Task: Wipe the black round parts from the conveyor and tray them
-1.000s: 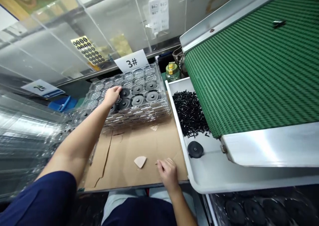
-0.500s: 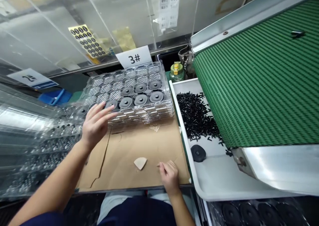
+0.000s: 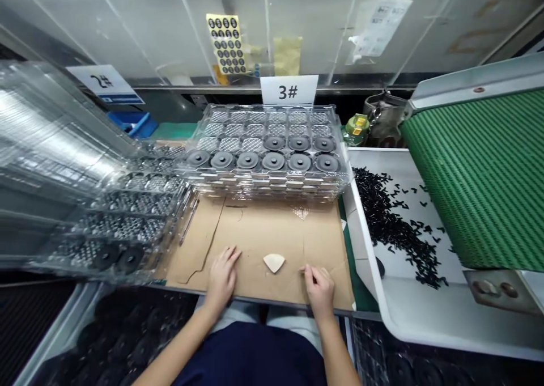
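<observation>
My left hand (image 3: 223, 274) lies on the brown cardboard (image 3: 263, 227) with its fingers apart and nothing in it. On the right part of the cardboard rests my right hand (image 3: 319, 287), its fingers curled in a pinch; a small tip sticks out at the thumb, too small to name. Between the hands sits a pale wedge-shaped piece (image 3: 274, 262). Beyond them stands a stack of clear trays (image 3: 267, 182). The top tray holds round dark discs (image 3: 273, 161) across its front row and in the right part of the row behind.
A white bin (image 3: 393, 318) with small black parts (image 3: 395, 221) stands at the right, under a green conveyor belt (image 3: 484, 176). More clear trays (image 3: 127, 221) are at the left. A green-lidded bottle (image 3: 356, 130) is behind the bin.
My left hand has come back from the tray's front row down to the cardboard. The view has turned left. My right hand keeps its place and its pinch.
</observation>
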`<state>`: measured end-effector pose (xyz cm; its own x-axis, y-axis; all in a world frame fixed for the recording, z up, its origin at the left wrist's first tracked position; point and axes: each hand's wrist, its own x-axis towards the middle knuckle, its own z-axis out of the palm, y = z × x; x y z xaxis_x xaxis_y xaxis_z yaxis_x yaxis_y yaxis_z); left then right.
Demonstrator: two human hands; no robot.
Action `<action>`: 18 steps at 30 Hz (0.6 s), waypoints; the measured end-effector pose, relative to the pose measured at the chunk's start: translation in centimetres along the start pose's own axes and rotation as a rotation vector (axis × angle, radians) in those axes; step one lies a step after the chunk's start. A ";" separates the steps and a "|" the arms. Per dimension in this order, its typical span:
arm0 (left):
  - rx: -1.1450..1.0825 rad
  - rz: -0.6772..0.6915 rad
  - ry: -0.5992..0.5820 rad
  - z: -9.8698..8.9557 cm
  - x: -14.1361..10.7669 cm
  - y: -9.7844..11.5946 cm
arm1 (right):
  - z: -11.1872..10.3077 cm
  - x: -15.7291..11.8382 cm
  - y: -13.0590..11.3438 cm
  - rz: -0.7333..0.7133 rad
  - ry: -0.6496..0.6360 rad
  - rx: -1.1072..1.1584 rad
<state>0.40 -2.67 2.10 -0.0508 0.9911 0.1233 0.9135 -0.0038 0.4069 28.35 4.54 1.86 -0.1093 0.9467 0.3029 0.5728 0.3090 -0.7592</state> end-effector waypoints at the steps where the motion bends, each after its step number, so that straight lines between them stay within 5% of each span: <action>1: -0.002 -0.020 0.002 0.8 -0.2 0.4 | -0.1 0.5 -0.1 0.008 -0.032 -0.015; 4: -0.027 -0.027 -0.014 1.6 -0.4 0.8 | -1.4 2.5 -1.1 0.004 -0.154 -0.042; 7: -0.053 -0.006 -0.025 1.2 -0.4 0.5 | -5.0 5.3 -3.5 -0.051 -0.286 -0.067; 10: -0.055 -0.011 -0.003 1.2 -0.5 0.3 | -10.1 8.7 -7.5 -0.321 -0.413 -0.252; 15: -0.049 0.006 0.036 1.9 -0.8 0.0 | -17.6 15.6 -12.9 -0.765 -0.213 -0.794; 18: -0.044 0.039 0.056 2.2 -1.0 -0.3 | -20.7 20.5 -13.1 -0.682 -0.180 -1.039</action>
<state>1.10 -3.41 -0.18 -0.0390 0.9810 0.1903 0.8965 -0.0497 0.4402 35.45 18.00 29.97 -0.6970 0.6469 0.3094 0.7156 0.6002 0.3573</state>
